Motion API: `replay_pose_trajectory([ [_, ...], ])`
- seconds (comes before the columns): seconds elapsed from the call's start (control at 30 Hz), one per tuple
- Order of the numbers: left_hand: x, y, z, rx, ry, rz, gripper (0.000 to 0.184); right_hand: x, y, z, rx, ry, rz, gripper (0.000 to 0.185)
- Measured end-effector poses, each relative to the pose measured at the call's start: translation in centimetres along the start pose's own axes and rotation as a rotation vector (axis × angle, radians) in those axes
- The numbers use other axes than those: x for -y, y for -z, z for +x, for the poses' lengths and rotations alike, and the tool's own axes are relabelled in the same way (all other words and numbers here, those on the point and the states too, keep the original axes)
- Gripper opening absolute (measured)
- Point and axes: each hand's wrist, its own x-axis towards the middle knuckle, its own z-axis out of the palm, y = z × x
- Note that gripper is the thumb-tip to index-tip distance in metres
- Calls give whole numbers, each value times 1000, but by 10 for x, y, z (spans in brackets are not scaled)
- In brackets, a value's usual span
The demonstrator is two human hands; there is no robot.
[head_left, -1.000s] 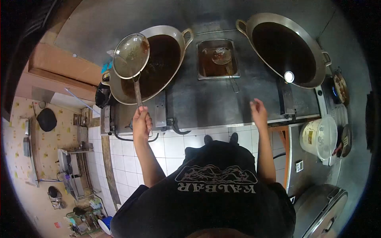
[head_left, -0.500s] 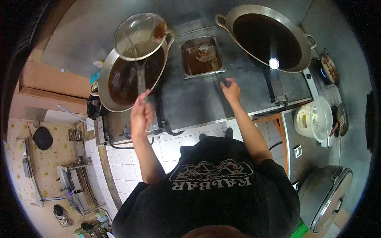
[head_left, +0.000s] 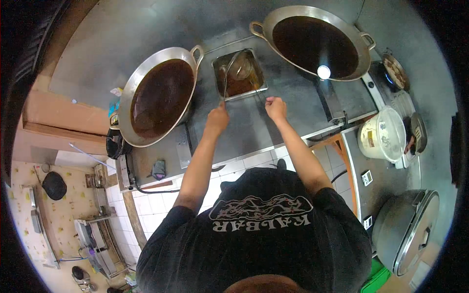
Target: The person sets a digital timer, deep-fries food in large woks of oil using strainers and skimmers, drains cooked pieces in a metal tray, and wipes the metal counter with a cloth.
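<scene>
My left grip (head_left: pixel 218 118) is closed around the handle of a large, round, wire-mesh strainer (head_left: pixel 229 68), tilted over a rectangular steel pan (head_left: pixel 244 95) of brown liquid. My right grip (head_left: pixel 276 108) pinches a small, round, mesh skimmer (head_left: pixel 243 73) by its thin handle, head over the pan. I'd keep movements small and both heads inside its edges, so drips stay contained.

Silvery tray (head_left: pixel 250 94), reddish-brown liquid (head_left: pixel 238 88)

Black-edged fisheye distortion, dim corners perhaps grainy.
</scene>
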Motion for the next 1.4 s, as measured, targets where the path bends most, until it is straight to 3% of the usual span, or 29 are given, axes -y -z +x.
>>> replay_pose_trajectory([
  [0.43,-12,19,-15,98,-78,98,37,4,-2,-3,-33,-42,2,17],
  [0.53,-11,19,-16,92,9,16,39,2,-7,-1,-44,3,-12,17],
  [0.63,-9,28,-21,191,-43,26,40,0,-10,-1,-29,10,5,17],
  [0.73,-6,41,-18,140,13,-55,40,2,-11,-2,-29,34,-14,17],
  [0.87,-9,43,-20,200,37,25,42,10,-9,-5,9,-20,16,17],
  [0.97,-5,46,-20,123,-64,-25,41,8,-12,-4,-63,59,-22,17],
  [1.03,-14,42,-24,39,36,-103,40,5,-12,-3,-56,56,-26,16],
  [1.17,1,27,-20,104,-55,-130,40,8,-6,-4,-25,-30,-47,17],
  [1.27,-12,39,-24,138,9,-204,40,4,-4,-4,-29,3,-52,17],
  [1.33,-18,25,-29,-2,64,-241,41,-1,-8,-2,-43,18,-17,16],
  [1.4,-6,15,-25,22,40,-246,41,-2,-8,-2,-53,41,-4,16],
])
